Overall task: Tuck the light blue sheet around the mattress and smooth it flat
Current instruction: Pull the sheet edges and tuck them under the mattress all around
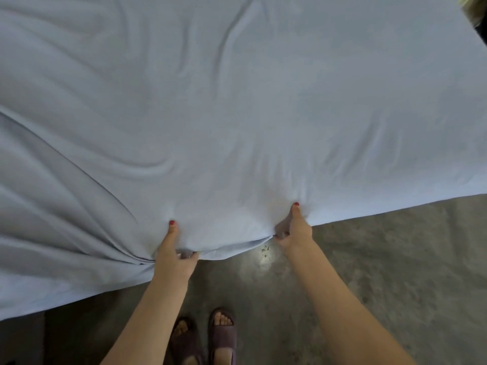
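The light blue sheet fills most of the view, spread wide over the bed and creased with long folds at the left and top. The mattress under it is hidden. My left hand pinches the sheet's near edge, thumb on top and fingers curled underneath. My right hand grips the same edge a short way to the right, thumb pressed on the cloth. Between the two hands the hem sags in a small fold. Folds fan out to the left from my left hand.
A grey concrete floor lies below the sheet's edge. My feet in purple slippers stand close to the bed. A blurred blond and dark shape shows at the top right corner.
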